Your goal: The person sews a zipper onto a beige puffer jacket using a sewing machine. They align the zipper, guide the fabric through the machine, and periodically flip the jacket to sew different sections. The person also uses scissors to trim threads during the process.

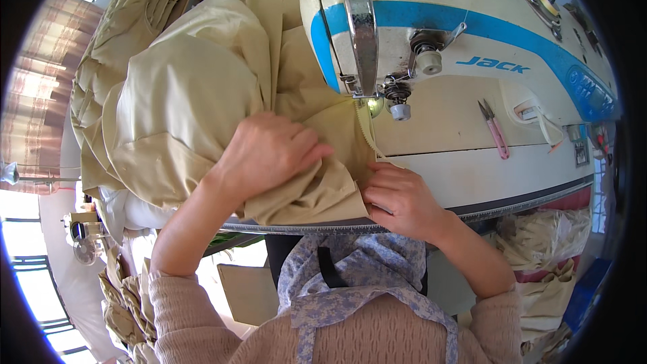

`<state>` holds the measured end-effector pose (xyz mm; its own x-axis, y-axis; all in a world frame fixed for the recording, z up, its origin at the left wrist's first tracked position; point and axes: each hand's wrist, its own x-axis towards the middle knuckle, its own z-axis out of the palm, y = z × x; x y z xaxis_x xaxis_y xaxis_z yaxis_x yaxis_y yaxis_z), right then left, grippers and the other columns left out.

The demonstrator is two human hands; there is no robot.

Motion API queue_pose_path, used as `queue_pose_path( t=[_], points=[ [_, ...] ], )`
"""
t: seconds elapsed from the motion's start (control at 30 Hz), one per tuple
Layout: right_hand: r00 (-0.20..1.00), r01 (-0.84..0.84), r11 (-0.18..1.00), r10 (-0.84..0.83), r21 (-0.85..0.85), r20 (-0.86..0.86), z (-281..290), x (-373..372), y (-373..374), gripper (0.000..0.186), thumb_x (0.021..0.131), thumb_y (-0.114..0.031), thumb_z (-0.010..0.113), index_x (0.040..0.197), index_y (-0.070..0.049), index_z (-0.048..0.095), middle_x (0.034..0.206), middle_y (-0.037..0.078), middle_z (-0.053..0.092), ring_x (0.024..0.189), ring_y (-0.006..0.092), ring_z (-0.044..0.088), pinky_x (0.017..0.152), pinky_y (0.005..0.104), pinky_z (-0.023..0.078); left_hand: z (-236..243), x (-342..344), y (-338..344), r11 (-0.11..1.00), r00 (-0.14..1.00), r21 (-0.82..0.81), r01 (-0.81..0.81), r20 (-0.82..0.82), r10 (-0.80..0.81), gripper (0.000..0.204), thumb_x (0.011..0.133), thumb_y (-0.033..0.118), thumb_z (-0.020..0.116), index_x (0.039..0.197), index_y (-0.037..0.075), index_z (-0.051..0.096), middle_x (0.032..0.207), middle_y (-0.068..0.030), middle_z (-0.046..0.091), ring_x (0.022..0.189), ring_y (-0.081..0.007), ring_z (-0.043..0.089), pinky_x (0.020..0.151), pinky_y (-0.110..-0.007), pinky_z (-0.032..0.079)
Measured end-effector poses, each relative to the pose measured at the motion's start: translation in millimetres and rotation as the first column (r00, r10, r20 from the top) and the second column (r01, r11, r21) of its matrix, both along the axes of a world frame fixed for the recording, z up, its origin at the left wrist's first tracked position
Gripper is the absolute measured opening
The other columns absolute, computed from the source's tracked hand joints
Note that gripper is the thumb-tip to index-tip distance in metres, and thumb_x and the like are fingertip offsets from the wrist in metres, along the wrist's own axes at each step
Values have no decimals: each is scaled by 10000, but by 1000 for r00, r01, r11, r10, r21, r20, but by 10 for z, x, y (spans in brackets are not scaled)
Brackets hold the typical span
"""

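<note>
Left hand (266, 153) on khaki cloth (192, 91), grip unclear; right hand (406, 202), at its 4 o'clock, pinches edge. Zipper tape (365, 129) probably part-sewn, remainder loose.

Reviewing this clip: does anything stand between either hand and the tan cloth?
Nothing visible does. The left hand rests directly on the tan cloth, and the right hand is at its right edge. The pink-handled snips lie farther right, out of the way.

Pinkish-beige textured knit sweater (377, 330) beneath a mottled blue-grey apron (387, 263); 2 matching straps (305, 345) run from the apron's bib, 1 black strip (329, 268) on its front.
</note>
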<state>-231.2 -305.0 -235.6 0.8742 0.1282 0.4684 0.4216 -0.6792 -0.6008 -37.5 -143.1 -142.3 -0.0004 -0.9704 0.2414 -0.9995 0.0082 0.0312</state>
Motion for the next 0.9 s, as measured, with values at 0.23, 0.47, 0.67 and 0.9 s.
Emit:
queue_pose_path(
  t=[0.23,0.47,0.67,0.9],
  points=[
    [969,-207,978,207,-13,137,-77,-288,365,109,748,-115,691,848,-73,677,895,57,666,917,250,642,850,377,525,205,-1111,402,943,993,333,21,-120,20,297,961,340,652,1032,54,623,989,-117,655,731,-198,665,494,-333,528],
    [974,-211,963,221,166,-44,-87,-418,295,100,774,-106,720,853,-66,673,803,58,663,842,265,652,842,377,523,-272,-194,132,973,956,131,-191,252,154,437,967,259,619,1353,57,581,1396,-97,574,1323,-250,510,1008,-459,502],
    [964,-250,957,261,148,-57,-122,-401,353,107,787,-100,715,842,-49,639,780,70,649,803,273,644,851,379,520,-349,-493,40,1000,992,-5,-30,122,30,408,869,110,661,1270,49,619,1265,-99,615,1230,-276,575,1021,-456,488],
    [983,-181,983,181,-11,25,7,-388,245,238,812,-81,709,1047,-46,692,1078,79,681,1092,246,635,990,399,512,-760,-564,-198,987,999,-153,-37,7,38,356,794,33,708,1148,33,676,1122,-72,652,952,-238,660,811,-340,575]
  ],
)
